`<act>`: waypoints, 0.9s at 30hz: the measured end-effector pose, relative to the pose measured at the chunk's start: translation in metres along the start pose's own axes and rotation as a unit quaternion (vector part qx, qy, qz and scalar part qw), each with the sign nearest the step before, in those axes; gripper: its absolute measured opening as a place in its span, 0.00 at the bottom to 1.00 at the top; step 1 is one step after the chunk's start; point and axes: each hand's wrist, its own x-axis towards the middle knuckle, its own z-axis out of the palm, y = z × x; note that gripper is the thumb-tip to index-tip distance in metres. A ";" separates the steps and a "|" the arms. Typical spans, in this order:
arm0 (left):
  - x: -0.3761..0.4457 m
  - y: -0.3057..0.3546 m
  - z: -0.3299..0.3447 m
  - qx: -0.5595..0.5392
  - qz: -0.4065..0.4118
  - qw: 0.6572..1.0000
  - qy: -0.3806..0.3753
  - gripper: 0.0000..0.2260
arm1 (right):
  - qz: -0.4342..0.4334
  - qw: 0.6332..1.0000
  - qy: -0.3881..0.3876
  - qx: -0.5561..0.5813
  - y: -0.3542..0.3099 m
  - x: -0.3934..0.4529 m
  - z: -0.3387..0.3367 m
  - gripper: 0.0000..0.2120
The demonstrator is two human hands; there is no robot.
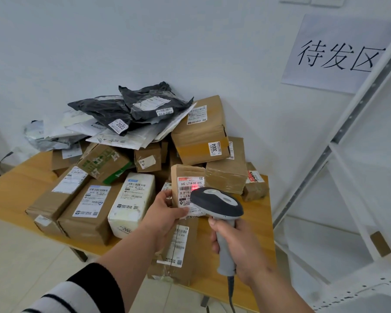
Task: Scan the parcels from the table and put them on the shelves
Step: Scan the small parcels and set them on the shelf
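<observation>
Right hand (237, 242): fingers wrapped round handheld barcode scanner (219, 205). Left hand (167, 213): fingers gripping small cardboard parcel (186, 177), raised above surface (14, 186), label facing scanner, red beam on barcode. Advice: hold both steady, label square.

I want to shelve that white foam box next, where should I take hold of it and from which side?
Probably the near short end of the white foam box, coming in from the table's front edge. Its long sides sit tight against a brown carton and the left hand's side, while the near end overhangs clear, giving fingers room to wrap both long edges.
</observation>
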 end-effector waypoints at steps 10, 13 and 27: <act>-0.010 -0.007 0.017 0.001 -0.005 1.000 0.006 0.23 | -0.005 1.000 -0.010 -0.010 0.002 -0.005 -0.023 0.07; -0.016 -0.013 0.025 0.009 -0.011 1.000 0.013 0.23 | -0.002 1.000 -0.008 -0.008 0.006 -0.010 -0.033 0.07; -0.032 -0.043 0.078 0.026 -0.064 0.994 -0.084 0.25 | -0.015 0.985 0.170 -0.021 0.029 -0.053 -0.091 0.06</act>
